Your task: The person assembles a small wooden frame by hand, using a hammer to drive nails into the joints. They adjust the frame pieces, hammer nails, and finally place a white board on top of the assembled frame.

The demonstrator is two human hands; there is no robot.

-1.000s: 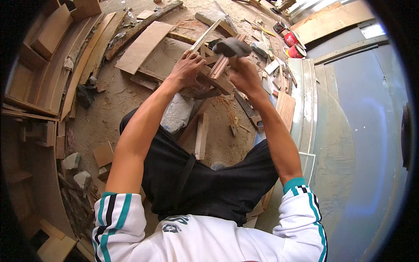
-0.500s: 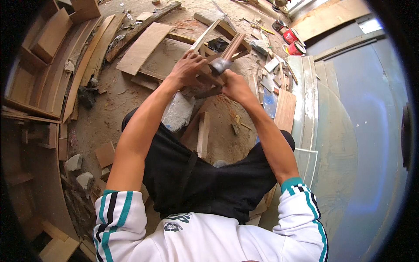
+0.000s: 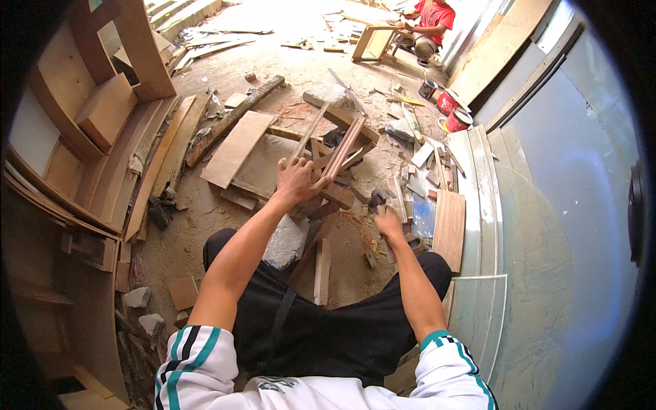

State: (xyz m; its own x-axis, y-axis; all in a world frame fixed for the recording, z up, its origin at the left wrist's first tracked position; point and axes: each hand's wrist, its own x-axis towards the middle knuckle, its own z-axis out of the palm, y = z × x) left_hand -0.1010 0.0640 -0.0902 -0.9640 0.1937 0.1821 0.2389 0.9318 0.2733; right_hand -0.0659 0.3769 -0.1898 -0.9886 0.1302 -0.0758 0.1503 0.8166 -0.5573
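Note:
My left hand (image 3: pixel 298 181) is closed on a wooden frame, fingers over its pale strip (image 3: pixel 311 131) and thumb against a reddish-brown grooved strip (image 3: pixel 344 147). The near ends of both strips meet under this hand. Lower and to the right, my right hand (image 3: pixel 388 221) is wrapped round a hammer with a dark head (image 3: pixel 377 198); the fist hides most of its handle. A wooden block (image 3: pixel 337 196) lies just below the strips, between the two hands. Near my knees rest a whitish stone block (image 3: pixel 285 242) and an upright-looking wood offcut (image 3: pixel 322 272).
A flat board (image 3: pixel 238 149) and a long beam (image 3: pixel 236 119) lie at the left, beside wooden cabinets (image 3: pixel 106 113). Offcuts, a brown board (image 3: pixel 448 231) and glass sheets (image 3: pixel 482 311) are at the right. Red cans (image 3: pixel 458 121) stand farther off. Another person (image 3: pixel 432 27) crouches by a wooden frame.
My right hand with the hammer has dropped down and right, away from the strips. My left hand stays on the wood. The view has tilted up, bringing the other person into sight.

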